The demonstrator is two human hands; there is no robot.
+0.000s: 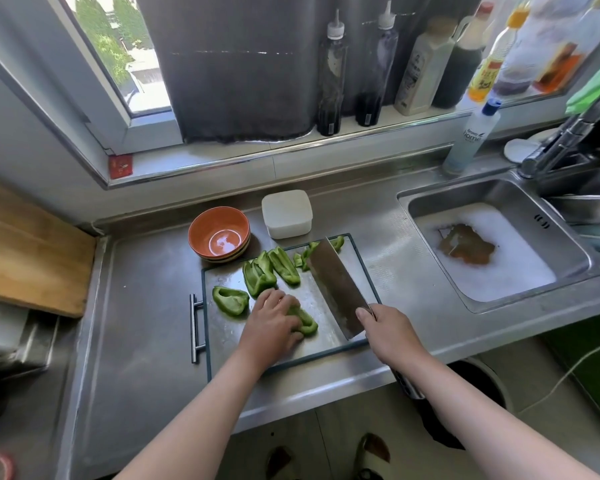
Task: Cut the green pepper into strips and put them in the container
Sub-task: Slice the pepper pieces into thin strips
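Our left hand [272, 323] presses one glossy, curved green pepper piece [307, 322] onto the wet steel cutting board [229, 327], fingers curled close together over it. Our right hand [387, 327] wraps the handle of a broad rectangular cleaver [336, 285], thumb on its flat side, blade tilted over the board. At least three more large pepper pieces [257, 277], smooth and hollow, lie towards the far left corner, with a few small cut bits [305, 256] beside the blade tip. One square white container [286, 213] and a round orange bowl [219, 237] stand just beyond the board.

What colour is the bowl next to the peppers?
Orange bowl, pale inside at the bottom; the head view shows it.
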